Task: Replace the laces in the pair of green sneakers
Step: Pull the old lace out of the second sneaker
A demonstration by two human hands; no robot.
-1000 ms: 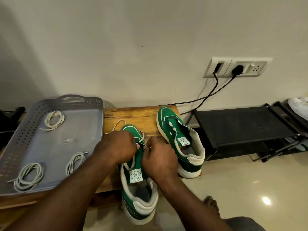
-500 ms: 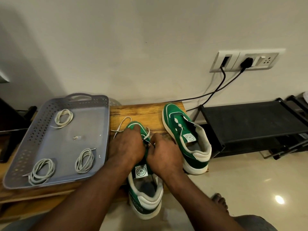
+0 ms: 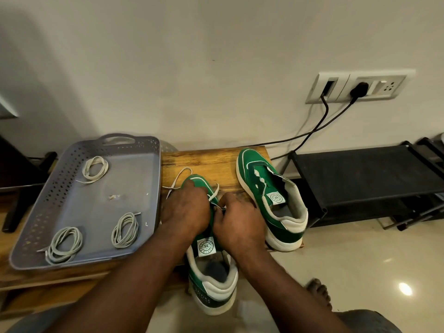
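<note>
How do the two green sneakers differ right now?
The near sneaker carries a white lace; the far sneaker shows none. The left hand holds the near sneaker while the right hand pinches its lace; the far sneaker sits untouched. Both are green with white soles.

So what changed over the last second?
Barely anything. Left hand keeps holding the near green sneaker, right hand keeps pinching its white lace; the loose loop shows slightly more. Second green sneaker, tray and three coiled laces unmoved; only the camera shifted.
</note>
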